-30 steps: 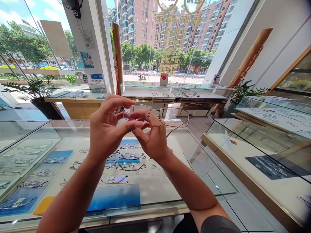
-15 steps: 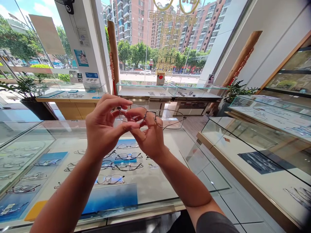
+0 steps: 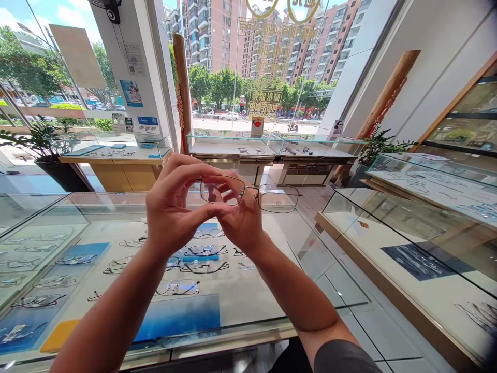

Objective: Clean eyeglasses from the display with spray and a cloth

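A pair of thin metal-framed glasses (image 3: 267, 197) is held up in front of me, above a glass display case (image 3: 334, 290). My left hand (image 3: 174, 207) pinches the frame's left lens rim between thumb and fingers. My right hand (image 3: 240, 217) is closed round the frame near the bridge from below, its fingers partly behind the left lens. The right lens juts out free to the right. Inside the case below lie several pairs of glasses (image 3: 205, 251) on white and blue pads.
Glass showcases surround me: one at the right (image 3: 427, 228), one at the left (image 3: 23, 228), others at the back (image 3: 272, 142) before big windows. Potted plants (image 3: 46, 140) stand at left and right. A tiled floor gap (image 3: 349, 269) runs between the cases.
The glasses and both hands have shifted slightly right and a little down in view; the frame has turned to face me more squarely. Both hands keep their hold.
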Motion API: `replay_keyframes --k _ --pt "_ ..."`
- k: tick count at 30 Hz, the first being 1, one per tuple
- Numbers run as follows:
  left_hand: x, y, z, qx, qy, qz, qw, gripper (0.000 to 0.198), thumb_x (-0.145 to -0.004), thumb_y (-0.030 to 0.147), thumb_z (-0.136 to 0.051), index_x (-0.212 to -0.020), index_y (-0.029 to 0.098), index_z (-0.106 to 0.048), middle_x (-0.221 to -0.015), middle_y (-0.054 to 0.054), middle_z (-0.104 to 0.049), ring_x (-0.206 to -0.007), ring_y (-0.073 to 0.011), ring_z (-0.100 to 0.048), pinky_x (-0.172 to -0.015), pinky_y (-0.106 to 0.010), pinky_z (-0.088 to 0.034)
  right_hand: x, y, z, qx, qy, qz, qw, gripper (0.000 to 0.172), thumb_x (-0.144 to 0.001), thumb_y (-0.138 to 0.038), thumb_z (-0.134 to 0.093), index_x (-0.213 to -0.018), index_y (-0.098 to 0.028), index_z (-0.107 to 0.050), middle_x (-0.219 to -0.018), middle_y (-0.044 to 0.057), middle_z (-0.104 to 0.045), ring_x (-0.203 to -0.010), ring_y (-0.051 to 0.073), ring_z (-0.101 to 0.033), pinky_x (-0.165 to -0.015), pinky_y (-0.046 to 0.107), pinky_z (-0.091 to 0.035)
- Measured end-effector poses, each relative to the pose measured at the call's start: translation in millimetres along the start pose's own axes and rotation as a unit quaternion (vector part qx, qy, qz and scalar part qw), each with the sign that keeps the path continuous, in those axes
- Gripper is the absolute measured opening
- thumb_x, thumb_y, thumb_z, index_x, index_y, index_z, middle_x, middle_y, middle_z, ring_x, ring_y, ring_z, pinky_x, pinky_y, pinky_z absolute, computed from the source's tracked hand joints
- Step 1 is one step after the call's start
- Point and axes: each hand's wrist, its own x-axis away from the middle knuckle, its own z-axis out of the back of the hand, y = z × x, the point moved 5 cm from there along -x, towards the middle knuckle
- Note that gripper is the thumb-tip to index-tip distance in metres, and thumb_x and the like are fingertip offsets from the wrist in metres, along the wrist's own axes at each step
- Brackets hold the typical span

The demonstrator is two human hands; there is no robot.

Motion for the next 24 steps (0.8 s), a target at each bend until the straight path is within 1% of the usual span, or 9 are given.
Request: replay_keyframes --k 2,4,8,12,15,19,22,24 --pt "0.6 -0.7 -1.4 0.005 -0.006 -0.007 1.0 0.048 -0.082 0.056 -0.098 -0.124 0.039 -0.081 -0.11 -0.006 -0.065 -0.1 -0.0238 -0.068 -0.084 -0.046 -0.068 -0.2 0.5 1.0 -0.005 0.01 0.01 1.0 0.014 -0.11 -0.031 -0.062 -0.12 -0.028 -0.072 -0.111 0.003 -0.081 -0.086 0.015 -0.073 -0.071 0.033 -0.063" --pt "1.3 -1.6 -1.8 0.004 -0.009 -0.014 1.0 0.05 -0.08 0.057 -0.099 -0.124 0.039 -0.082 -0.109 -0.005 -0.064 -0.099 -0.023 -0.067 -0.083 -0.044 -0.067 -0.3 1.2 1.9 0.012 0.017 0.017 1.0 0.013 -0.11 -0.029 -0.062 -0.119 -0.028 -0.072 -0.105 0.003 -0.08 -0.085 0.016 -0.073 -0.071 0.034 -0.064" --pt "3.0 -2.5 -2.7 -0.018 -0.019 -0.022 0.999 0.053 -0.079 0.062 -0.098 -0.123 0.038 -0.082 -0.108 -0.005 -0.065 -0.1 -0.0234 -0.066 -0.086 -0.043 -0.064 -1.1 1.2 3.9 0.051 0.028 0.038 0.998 0.014 -0.108 -0.022 -0.06 -0.115 -0.028 -0.071 -0.102 0.003 -0.079 -0.087 0.017 -0.073 -0.07 0.035 -0.063" --pt "4.3 -2.8 -4.2 -0.02 -0.024 -0.021 0.999 0.053 -0.079 0.064 -0.097 -0.123 0.039 -0.082 -0.107 -0.005 -0.065 -0.099 -0.0236 -0.065 -0.085 -0.042 -0.062 -2.7 -2.4 5.5 0.044 0.029 0.07 0.996 0.013 -0.106 -0.018 -0.061 -0.11 -0.027 -0.069 -0.099 0.002 -0.077 -0.089 0.017 -0.071 -0.069 0.034 -0.061" --pt "4.5 -2.7 -4.9 -0.016 -0.025 -0.028 0.999 0.053 -0.08 0.061 -0.098 -0.125 0.039 -0.082 -0.108 -0.005 -0.065 -0.099 -0.0233 -0.064 -0.085 -0.042 -0.061 -3.5 -2.2 6.1 0.039 0.027 0.054 0.997 0.008 -0.108 -0.024 -0.061 -0.106 -0.027 -0.068 -0.097 0.002 -0.077 -0.086 0.017 -0.07 -0.069 0.034 -0.061" --pt "4.5 -3.9 -5.8 -0.019 -0.029 -0.035 0.999 0.052 -0.079 0.062 -0.098 -0.124 0.04 -0.081 -0.106 -0.004 -0.065 -0.097 -0.0235 -0.064 -0.083 -0.042 -0.061 -3.7 1.3 6.7 0.06 0.031 0.017 0.998 0.009 -0.109 -0.031 -0.06 -0.108 -0.028 -0.069 -0.101 0.002 -0.077 -0.086 0.017 -0.069 -0.072 0.035 -0.062" --pt "4.4 -4.8 -6.6 -0.031 -0.031 -0.038 0.998 0.051 -0.079 0.065 -0.096 -0.121 0.04 -0.081 -0.104 -0.004 -0.064 -0.096 -0.0234 -0.063 -0.083 -0.042 -0.062 -4.0 4.3 7.7 0.05 0.038 0.001 0.998 0.006 -0.105 -0.033 -0.065 -0.108 -0.028 -0.068 -0.1 0.0 -0.077 -0.084 0.016 -0.068 -0.071 0.033 -0.06" --pt "4.5 -4.4 -6.8 -0.033 -0.03 -0.042 0.998 0.051 -0.079 0.067 -0.096 -0.119 0.04 -0.081 -0.104 -0.003 -0.063 -0.095 -0.0232 -0.063 -0.082 -0.042 -0.061 -4.1 5.9 8.9 0.043 0.045 -0.006 0.998 0.005 -0.104 -0.031 -0.067 -0.106 -0.027 -0.067 -0.099 -0.001 -0.076 -0.084 0.015 -0.067 -0.07 0.032 -0.059"
